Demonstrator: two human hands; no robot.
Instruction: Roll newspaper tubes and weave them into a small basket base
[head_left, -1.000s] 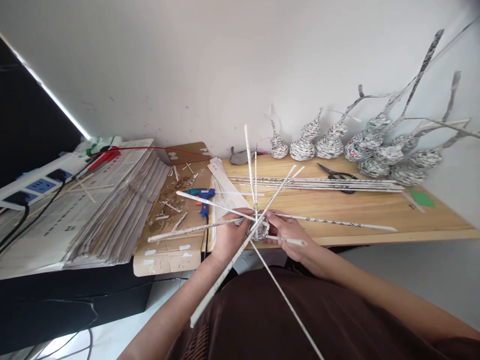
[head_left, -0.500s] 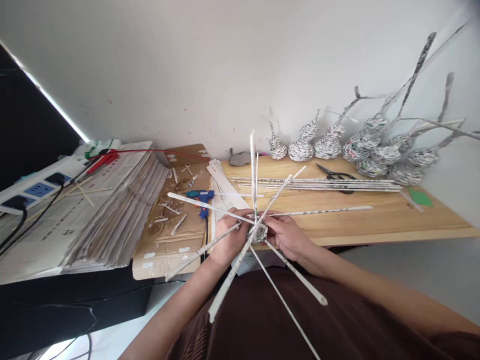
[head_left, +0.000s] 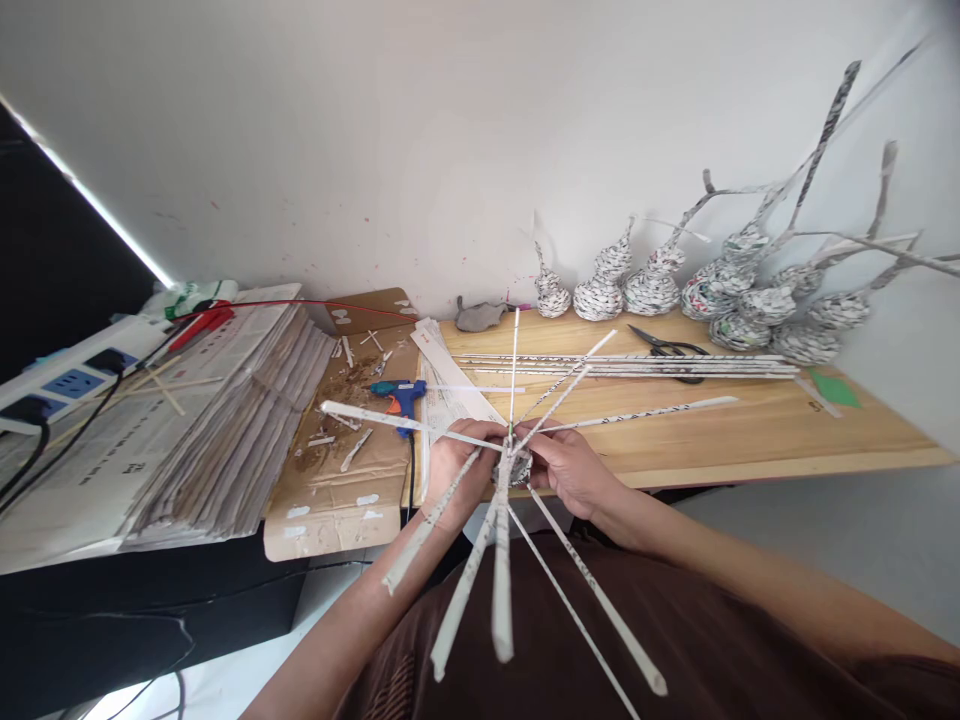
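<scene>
A small woven newspaper piece point(head_left: 513, 466) is held in front of my body, near the table's front edge, with several long paper sticks spreading from it in all directions. My left hand point(head_left: 461, 467) grips its left side, fingers partly hidden behind the sticks. On the right side, my right hand point(head_left: 568, 466) pinches the piece with thumb and fingers. One stick point(head_left: 502, 580) points down toward my lap, and another point(head_left: 645, 415) reaches right over the wooden table point(head_left: 750, 440).
Behind stand several woven gourd shapes point(head_left: 598, 298), with black scissors point(head_left: 667, 346) and a row of paper sticks point(head_left: 720, 369) before them. Left are a blue glue gun point(head_left: 406, 400), cardboard point(head_left: 330, 530), stacked newspapers point(head_left: 225, 440) and a power strip point(head_left: 75, 380).
A thick stick that stood upright at the centre now points down toward my lap. The lower left stick has swung down and inward. Both hands keep their hold.
</scene>
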